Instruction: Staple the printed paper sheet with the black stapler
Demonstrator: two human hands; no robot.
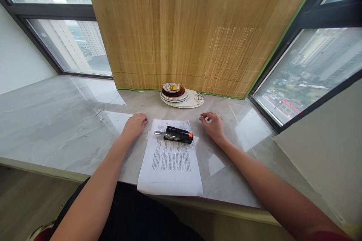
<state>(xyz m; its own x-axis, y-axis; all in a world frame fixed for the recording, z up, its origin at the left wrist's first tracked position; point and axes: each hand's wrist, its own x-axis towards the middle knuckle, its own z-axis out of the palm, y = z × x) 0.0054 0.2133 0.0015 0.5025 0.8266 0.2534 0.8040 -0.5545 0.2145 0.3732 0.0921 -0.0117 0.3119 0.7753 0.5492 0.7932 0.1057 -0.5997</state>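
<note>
A black stapler (178, 134) with an orange end lies across sheets of printed paper (169, 180); a slim metal part sticks out to its left. To the left of the paper, my left hand (136, 124) rests on the grey stone ledge with its fingers curled in. Something tiny shows at those fingertips, too small to name. On the paper's other side, my right hand (214, 126) pinches a small greyish thing between thumb and finger; its kind cannot be made out. Neither hand touches the stapler or the paper.
Stacked plates (175, 99), with a small yellow packet (173, 87) on top, stand at the back by a bamboo blind (183, 34). Windows flank the blind. The ledge's front edge (237, 205) runs just beyond the paper's near end, above my dark-clothed legs (135, 214).
</note>
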